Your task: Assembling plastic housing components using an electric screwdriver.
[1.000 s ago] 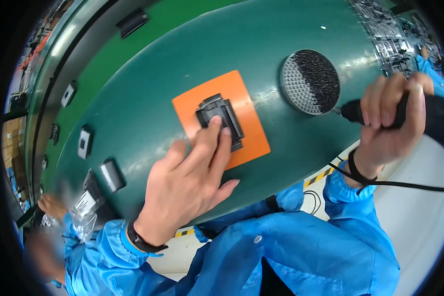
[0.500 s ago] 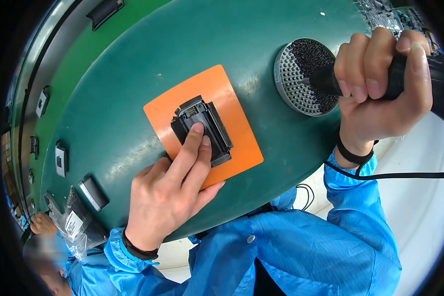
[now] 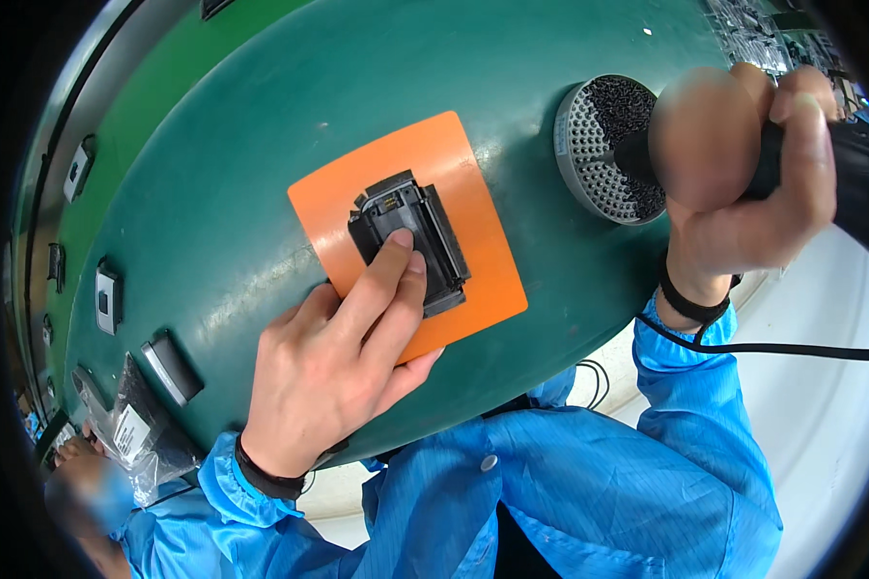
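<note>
We see the scene evenly and brightly lit from above, with colours clear and saturated. A soft sheen streaks the green table (image 3: 261, 125) just left of the orange mat (image 3: 483, 261), and only faint, short shadows lie under the left hand (image 3: 333, 372). The right hand (image 3: 743, 164) is smeared by blur, its knuckles soft, while the left hand and the mat stay sharp. Fisheye distortion bends the table's edge into a curve, and a black vignette closes the corners. At the lower left, detail turns murky.
</note>
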A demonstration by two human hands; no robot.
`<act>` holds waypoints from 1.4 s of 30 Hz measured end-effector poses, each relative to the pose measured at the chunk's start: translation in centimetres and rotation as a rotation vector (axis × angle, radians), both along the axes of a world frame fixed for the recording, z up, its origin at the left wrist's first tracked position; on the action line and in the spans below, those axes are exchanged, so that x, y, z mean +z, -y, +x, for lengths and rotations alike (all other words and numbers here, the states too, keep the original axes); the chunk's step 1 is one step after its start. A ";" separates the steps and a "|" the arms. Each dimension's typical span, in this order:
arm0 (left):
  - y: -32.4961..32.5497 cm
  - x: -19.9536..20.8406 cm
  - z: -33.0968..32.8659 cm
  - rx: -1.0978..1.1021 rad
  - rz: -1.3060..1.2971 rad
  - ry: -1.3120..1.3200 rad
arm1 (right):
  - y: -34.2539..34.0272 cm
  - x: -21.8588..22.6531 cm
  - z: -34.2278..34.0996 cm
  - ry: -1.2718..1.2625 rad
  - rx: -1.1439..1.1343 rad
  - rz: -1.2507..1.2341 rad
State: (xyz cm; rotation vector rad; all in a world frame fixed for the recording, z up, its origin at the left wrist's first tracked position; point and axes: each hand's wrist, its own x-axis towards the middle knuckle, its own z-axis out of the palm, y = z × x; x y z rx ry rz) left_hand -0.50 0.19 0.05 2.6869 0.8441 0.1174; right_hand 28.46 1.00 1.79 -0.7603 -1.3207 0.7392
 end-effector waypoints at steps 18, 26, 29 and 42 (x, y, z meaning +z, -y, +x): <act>-0.4 -1.0 -1.0 -0.051 -0.011 0.083 | -1.1 4.0 -5.1 -0.006 0.287 -0.031; -0.2 -1.3 -1.2 -0.025 -0.016 0.088 | -1.9 2.3 -7.8 0.045 0.313 -0.016; -0.1 -1.4 -1.3 -0.015 -0.010 0.088 | -2.1 2.2 -8.2 0.061 0.319 -0.013; -0.1 -1.3 -1.2 -0.013 -0.007 0.085 | -2.4 1.5 -8.8 0.133 0.353 -0.013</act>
